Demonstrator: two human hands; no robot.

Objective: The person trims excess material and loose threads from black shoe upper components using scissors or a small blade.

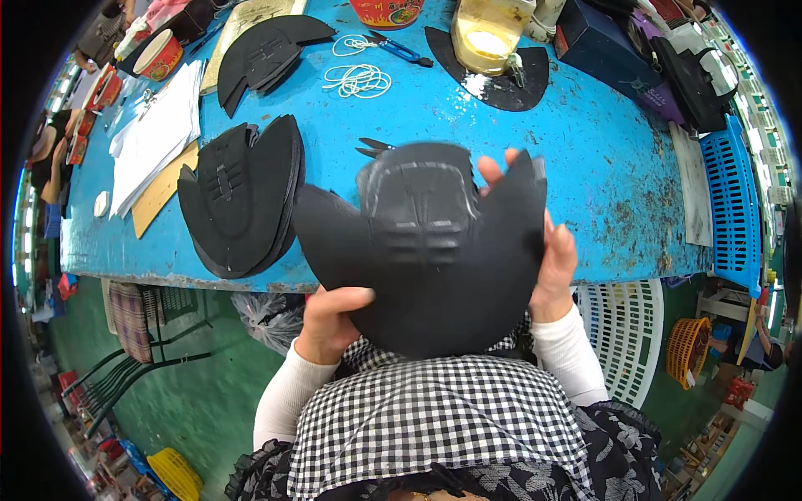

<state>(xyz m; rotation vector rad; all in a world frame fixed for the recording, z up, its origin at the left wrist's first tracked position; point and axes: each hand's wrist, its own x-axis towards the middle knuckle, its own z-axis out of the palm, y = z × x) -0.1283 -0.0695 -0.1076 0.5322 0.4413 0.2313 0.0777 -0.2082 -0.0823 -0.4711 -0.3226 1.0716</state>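
Both hands hold a black crescent-shaped moulded piece above the table's front edge. Its raised middle panel has ribs and a glossy rim, and a pointed wing stands on either side. My left hand grips the lower left edge, thumb on the upper face and other fingers hidden underneath. Around the right edge wraps my right hand, with some fingertips showing behind the right wing. Just beyond the piece lie dark snips, partly covered by it. To the left rests a stack of similar black pieces.
Further back on the blue table are another black stack, looped white cord and blue-handled snips. A yellowish container stands on a black piece beside white powder. White papers lie left; a blue basket is right.
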